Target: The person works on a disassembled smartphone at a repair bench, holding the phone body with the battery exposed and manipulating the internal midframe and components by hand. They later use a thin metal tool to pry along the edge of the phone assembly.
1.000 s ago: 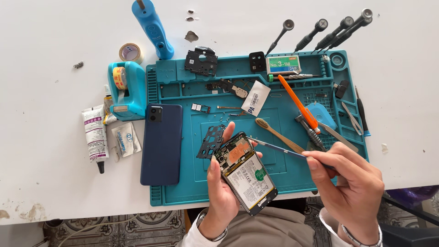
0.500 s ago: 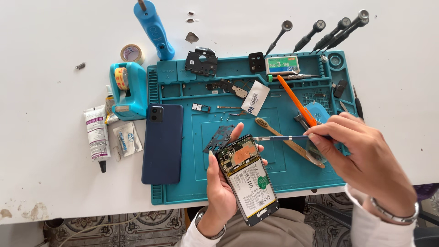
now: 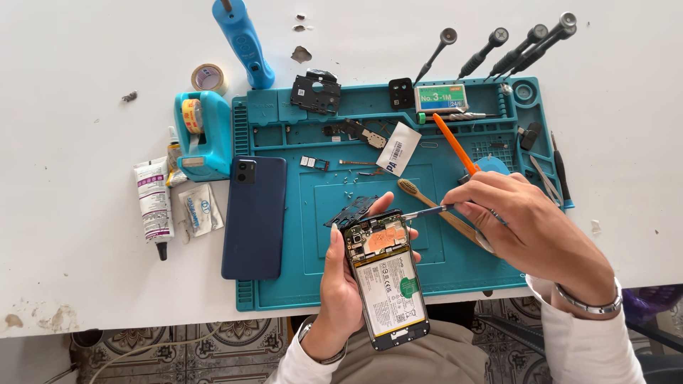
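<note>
An opened phone (image 3: 385, 279), back cover (image 3: 254, 217) already off, rests gripped in the left hand (image 3: 341, 288). Right hand (image 3: 530, 227) fingers pinch a thin tool (image 3: 425, 211), its tip touching the phone's top edge. Loose parts lie beyond the fingertips; reassembly looks unfinished.

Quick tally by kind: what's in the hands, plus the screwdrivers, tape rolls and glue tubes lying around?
Opened phone, in left hand: 1
Thin tool, in right hand: 1
Black-handled screwdrivers above the blue mat: 4
Tape rolls: 2
Glue tubes: 1
Total: 9
</note>
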A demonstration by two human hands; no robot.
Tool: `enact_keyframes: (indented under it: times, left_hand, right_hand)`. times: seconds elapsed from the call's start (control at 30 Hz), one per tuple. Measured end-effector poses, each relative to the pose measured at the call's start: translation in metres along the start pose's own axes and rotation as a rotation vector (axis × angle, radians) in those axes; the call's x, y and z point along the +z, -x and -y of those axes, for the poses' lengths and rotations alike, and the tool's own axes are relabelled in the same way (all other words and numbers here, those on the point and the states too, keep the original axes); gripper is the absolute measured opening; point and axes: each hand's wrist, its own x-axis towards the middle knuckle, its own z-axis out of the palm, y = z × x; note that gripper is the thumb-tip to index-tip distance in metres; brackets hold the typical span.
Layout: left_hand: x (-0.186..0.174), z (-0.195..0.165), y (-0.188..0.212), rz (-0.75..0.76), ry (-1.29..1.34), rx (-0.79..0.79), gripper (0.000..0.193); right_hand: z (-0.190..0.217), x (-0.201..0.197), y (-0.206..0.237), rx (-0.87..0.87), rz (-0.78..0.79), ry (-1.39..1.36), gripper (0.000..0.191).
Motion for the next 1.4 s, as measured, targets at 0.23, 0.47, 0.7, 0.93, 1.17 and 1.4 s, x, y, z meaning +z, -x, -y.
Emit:
enact_keyframes:
  times: [0.23,0.47,0.7,0.93,1.17,1.4]
  left_hand:
    - [-0.001,0.003,-0.001,-0.015,-0.131,0.024,0.069]
    - [0.000,0.003,-0.001,0.014,-0.057,0.024,0.070]
    - [0.000,0.004,-0.001,0.020,-0.073,0.015,0.071]
    - [0.004,0.003,0.000,0.020,-0.104,0.000,0.070]
    - [0.004,-0.001,0.000,-0.025,-0.162,0.030,0.068]
    - [0.003,0.000,0.001,-0.008,-0.187,0.024,0.068]
  right_hand:
    - [-0.006,0.001,0.006,0.022,-0.051,-0.017,0.016]
    - [-0.004,0.014,0.010,0.036,-0.247,0.180,0.014]
    - [0.016,0.025,0.010,-0.050,-0.379,0.317,0.023]
    - [0.044,0.031,0.004,-0.270,-0.331,-0.044,0.040]
    - [0.046,0.042,0.000,-0.302,-0.341,-0.116,0.039]
    - [0.038,0.044,0.004,-0.243,-0.317,-0.282,0.022]
